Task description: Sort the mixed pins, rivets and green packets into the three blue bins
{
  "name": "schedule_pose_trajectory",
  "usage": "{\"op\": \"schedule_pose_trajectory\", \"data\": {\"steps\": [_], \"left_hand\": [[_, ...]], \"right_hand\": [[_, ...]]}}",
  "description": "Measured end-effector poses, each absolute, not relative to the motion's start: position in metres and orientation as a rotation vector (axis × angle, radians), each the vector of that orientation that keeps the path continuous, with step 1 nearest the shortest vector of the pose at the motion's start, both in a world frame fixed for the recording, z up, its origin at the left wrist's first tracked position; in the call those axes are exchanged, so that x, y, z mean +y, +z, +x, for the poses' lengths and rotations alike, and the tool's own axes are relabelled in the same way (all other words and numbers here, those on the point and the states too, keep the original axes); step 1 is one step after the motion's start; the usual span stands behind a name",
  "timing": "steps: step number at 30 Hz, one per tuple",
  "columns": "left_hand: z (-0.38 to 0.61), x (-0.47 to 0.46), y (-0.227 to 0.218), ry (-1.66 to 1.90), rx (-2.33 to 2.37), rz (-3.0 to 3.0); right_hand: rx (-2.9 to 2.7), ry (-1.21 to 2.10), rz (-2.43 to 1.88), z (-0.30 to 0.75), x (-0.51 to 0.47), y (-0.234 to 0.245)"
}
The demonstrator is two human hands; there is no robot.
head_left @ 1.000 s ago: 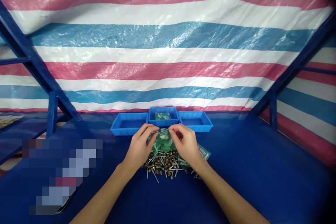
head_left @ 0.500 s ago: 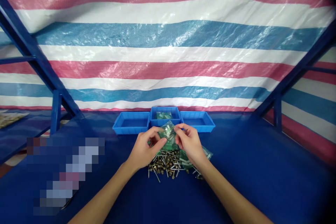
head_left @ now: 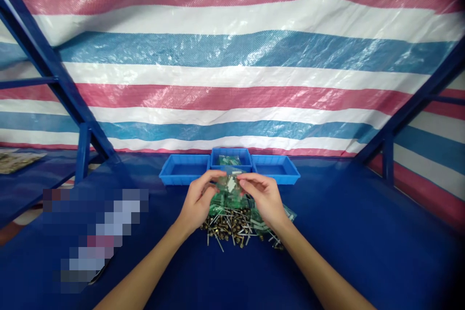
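Head view: clear plastic bag [head_left: 230, 183], likely light, limp, slippery; left hand [head_left: 198, 202] and right hand [head_left: 268, 198] pinch its top edge.

Head-worn view, forward and down, close over left hand [head_left: 196, 203] and right hand [head_left: 267, 200], striped tarp [head_left: 232, 58] beyond.

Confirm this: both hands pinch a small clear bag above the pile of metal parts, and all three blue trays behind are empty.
Wrong in one respect: the head view shows the middle tray holding small bags; the rest stands.
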State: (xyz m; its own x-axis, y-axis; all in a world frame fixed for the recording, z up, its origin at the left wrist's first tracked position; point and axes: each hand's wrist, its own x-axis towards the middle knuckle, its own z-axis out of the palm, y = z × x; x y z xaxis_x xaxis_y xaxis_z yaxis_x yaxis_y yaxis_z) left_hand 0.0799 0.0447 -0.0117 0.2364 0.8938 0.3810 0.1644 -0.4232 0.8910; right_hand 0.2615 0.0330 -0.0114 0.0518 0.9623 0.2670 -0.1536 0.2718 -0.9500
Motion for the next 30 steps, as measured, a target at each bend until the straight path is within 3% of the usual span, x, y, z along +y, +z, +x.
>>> {"op": "schedule_pose_trajectory", "data": {"steps": [3, 6, 13, 22, 30], "left_hand": [[0.077, 0.046, -0.012, 1.225, 1.011, 2.006], [0.074, 0.046, -0.012, 0.973, 1.057, 2.471], [0.068, 0.043, -0.011, 0.697, 1.043, 2.681], [0.061, 0.047, -0.014, 0.621, 1.066, 2.619], [0.062, 0.053, -0.009, 0.914, 1.029, 2.317]], "right_hand": [[-1.111, 0.688, -0.886, 0.262, 0.028, -0.005], [-1.101, 0.367, -0.849, 0.263, 0.031, -0.003], [-1.372, 0.829, -1.234, 0.274, 0.058, -0.022], [-1.62, 0.764, -1.258, 0.267, 0.045, -0.025], [-1.729, 0.741, -1.253, 0.26, 0.038, -0.026]]}}
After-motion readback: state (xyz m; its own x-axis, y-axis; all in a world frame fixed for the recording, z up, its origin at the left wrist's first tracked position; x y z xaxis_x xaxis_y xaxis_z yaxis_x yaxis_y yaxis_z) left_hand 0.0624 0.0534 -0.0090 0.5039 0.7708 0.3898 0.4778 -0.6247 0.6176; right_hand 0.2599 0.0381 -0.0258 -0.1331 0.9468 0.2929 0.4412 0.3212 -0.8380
